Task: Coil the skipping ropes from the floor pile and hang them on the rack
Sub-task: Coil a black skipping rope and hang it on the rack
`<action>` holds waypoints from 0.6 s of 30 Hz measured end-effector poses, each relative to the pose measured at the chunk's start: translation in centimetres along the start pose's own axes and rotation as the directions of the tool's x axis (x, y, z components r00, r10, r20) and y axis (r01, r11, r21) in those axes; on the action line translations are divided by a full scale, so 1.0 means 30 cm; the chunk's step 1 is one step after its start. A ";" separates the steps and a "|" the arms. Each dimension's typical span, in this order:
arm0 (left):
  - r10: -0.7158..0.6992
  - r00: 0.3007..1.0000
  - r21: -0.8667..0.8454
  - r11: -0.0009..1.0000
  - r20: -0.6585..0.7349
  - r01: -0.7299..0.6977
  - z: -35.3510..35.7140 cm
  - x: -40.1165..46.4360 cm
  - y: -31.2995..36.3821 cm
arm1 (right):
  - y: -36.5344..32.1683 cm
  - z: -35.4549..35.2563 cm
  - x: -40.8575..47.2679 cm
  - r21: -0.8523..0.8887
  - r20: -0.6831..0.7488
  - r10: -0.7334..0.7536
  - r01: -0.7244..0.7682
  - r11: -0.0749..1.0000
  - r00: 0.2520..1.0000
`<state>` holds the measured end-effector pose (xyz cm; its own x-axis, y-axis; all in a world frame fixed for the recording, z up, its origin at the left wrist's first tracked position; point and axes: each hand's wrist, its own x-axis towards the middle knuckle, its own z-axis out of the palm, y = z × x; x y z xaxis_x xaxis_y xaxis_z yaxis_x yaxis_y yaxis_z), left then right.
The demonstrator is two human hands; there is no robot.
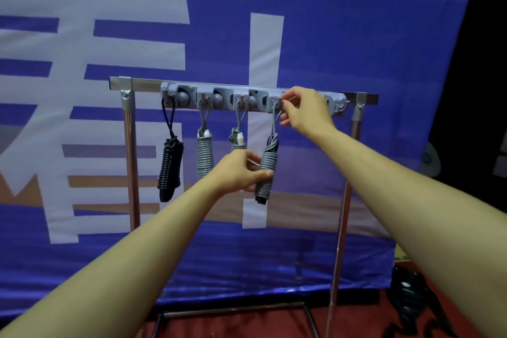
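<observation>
Left grip (pixel 241 170) clamped round grey coiled rope (pixel 265 170), right grip (pixel 304 110) pinching its loop (pixel 274 118) at fourth hook (pixel 278 103) of rack (pixel 247 99); advised: seat loop fully before releasing.

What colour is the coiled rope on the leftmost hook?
Black, handles included; the leftmost coiled rope shows clearly in the head view, beside grey ones.

We are seeing four coiled ropes hanging side by side from the hook strip (pixel 247 99) on the rack (pixel 356 97); behind it a banner (pixel 329 35) is hanging; the rightmost rope (pixel 267 170) is sitting between both hands.
</observation>
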<state>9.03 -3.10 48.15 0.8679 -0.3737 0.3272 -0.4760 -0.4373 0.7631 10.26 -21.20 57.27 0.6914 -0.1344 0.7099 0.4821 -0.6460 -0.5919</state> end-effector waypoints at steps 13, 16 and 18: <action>-0.173 0.923 0.033 0.984 0.344 0.172 0.305 -0.384 -0.437 | 0.462 0.140 -0.773 0.166 0.239 0.340 -0.383 0.909 0.910; -0.268 0.826 0.043 0.958 0.496 0.285 0.501 -0.524 -0.653 | 0.697 0.210 -1.114 0.053 0.436 0.478 -0.552 0.832 0.763; -0.345 0.736 0.042 0.917 0.583 0.397 0.618 -0.624 -0.795 | 0.841 0.237 -1.340 -0.069 0.527 0.558 -0.622 0.780 0.641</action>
<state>1.49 -0.85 13.49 0.7199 -0.6008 -0.3477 -0.0976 -0.5835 0.8062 -1.55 -26.76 11.09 0.9958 -0.0508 -0.0763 -0.0913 -0.4722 -0.8768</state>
